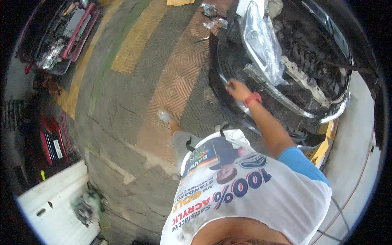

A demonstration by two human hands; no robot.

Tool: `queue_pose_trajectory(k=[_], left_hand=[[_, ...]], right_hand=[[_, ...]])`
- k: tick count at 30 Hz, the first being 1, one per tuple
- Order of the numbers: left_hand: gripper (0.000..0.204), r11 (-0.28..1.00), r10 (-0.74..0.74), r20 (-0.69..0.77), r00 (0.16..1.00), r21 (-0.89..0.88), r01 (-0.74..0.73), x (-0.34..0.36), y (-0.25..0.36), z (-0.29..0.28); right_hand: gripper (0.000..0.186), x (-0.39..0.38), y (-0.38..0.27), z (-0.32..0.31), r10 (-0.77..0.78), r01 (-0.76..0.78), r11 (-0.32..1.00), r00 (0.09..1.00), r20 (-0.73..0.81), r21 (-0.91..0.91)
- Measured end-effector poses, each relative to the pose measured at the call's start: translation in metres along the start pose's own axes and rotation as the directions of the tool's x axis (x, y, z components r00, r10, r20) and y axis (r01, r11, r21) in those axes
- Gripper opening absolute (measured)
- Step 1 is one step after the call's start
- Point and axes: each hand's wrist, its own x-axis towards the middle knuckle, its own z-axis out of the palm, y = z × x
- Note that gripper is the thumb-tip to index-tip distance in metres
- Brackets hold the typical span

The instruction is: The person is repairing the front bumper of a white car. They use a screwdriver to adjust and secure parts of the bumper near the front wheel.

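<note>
- Looks like bodywork at the front end of a car, far right, with the right hand down by the bright trim strip on the dark bumper.
- About the grip: fingers bent inward, on or just above the strip. Too blurry to call how tight, so can't tell about a proper pinch or anything held.
- Can't see the left hand at all, so no comment on that grip.
- To find the bumper: look right of the middle, curving around the near-left side of the car's nose, left of the clear-wrapped headlight and the pale bracket.
- Best guess at the step: handling the bumper along the outer edge, maybe positioning or checking.
- For the next move, would call for a sure hold on that edge, ideally two-handed, and gentle, even effort without twisting the long shell.
- Mind the wrapped headlight too, just far and right of the hand, probably easy to knock.
- Also watch for plastic-wrapped parts on the floor, far middle.
</note>
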Motion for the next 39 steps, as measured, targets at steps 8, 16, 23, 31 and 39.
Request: queue_pose_trajectory(k=[8,16,23,31,39], left_hand=[[0.046,0.999,-0.041,0.125,0.991,0.021,0.038,0.186,0.210,-0.111],[0.043,0.990,0.045,-0.036,0.998,0.137,-0.040,0.350,0.536,-0.243],[0.058,0.921,0.102,0.005,0.995,0.377,-0.097,0.387,0.782,-0.099],[0.049,0.388,0.321,0.537,0.780,0.677,-0.625,0.308,1.031,0.175],[0.031,-0.201,-0.240,0.723,0.648,0.616,-0.762,0.288,1.251,0.383]], right_hand=[[0.038,0.111,-0.022,0.084,0.418,-0.393,0.891,0.906,0.071,-0.228],[0.040,0.077,-0.043,0.137,0.706,-0.703,0.708,0.703,0.085,-0.065],[0.049,0.218,-0.012,0.124,0.746,-0.746,0.656,0.664,0.052,0.112],[0.060,0.456,-0.092,-0.007,0.571,-0.524,0.755,0.821,-0.005,0.395],[0.037,0.489,-0.139,-0.041,0.715,-0.481,0.423,0.698,0.043,0.768]])
